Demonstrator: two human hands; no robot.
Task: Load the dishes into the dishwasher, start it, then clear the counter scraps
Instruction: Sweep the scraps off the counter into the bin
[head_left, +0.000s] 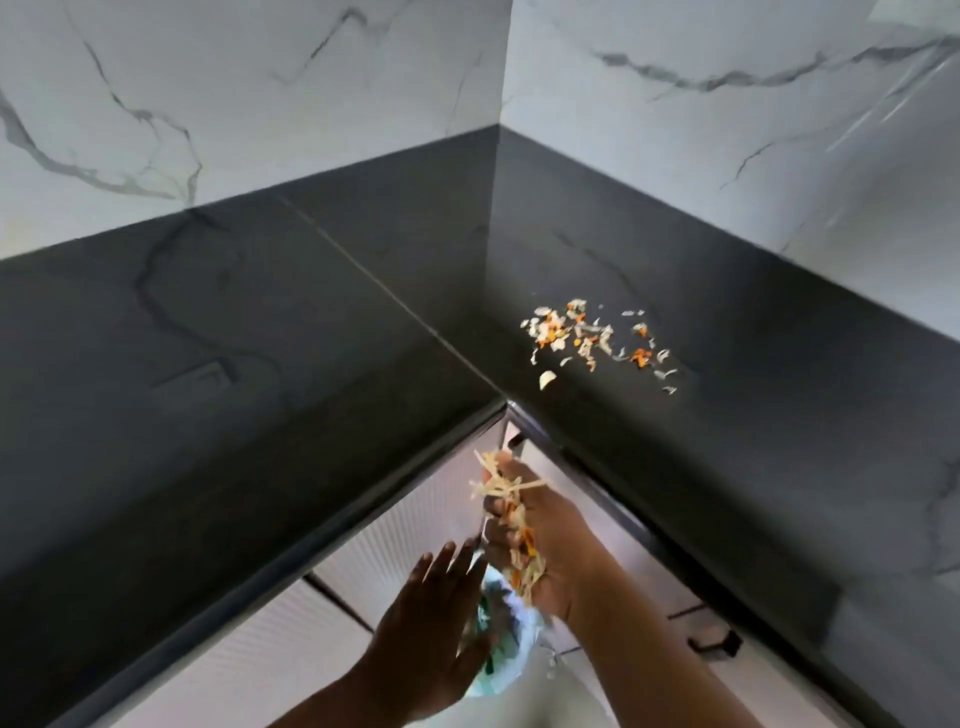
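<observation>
Cupping a heap of pale and orange scraps (511, 530) in its palm, the right hand (540, 551) hangs below the inner corner of the black counter (260, 395), fingers curled loosely round the load, with a few pale strips sticking out past the fingertips. The left hand (431, 618) is just beside it, flat and open with the fingers straight, its palm turned toward the right hand. Between and under the two hands shows a crumpled white and green bag or cloth (501, 644); whether either hand grips it cannot be told.

A second lot of scraps (592, 338) lies scattered on the right wing of the counter, well apart from the hands, nearer the back wall than the front edge. One larger pale piece (548, 380) sits alone close to the inner corner.

The counter forms an L, its two front edges meeting at a sharp inside corner right above the right hand's fingertips. The left wing stretches bare and dark back to the white marble-veined wall (260, 93). Pale ribbed cabinet fronts (291, 623) stand under both edges, and a dark handle (714, 644) juts out at lower right, near the right forearm.
</observation>
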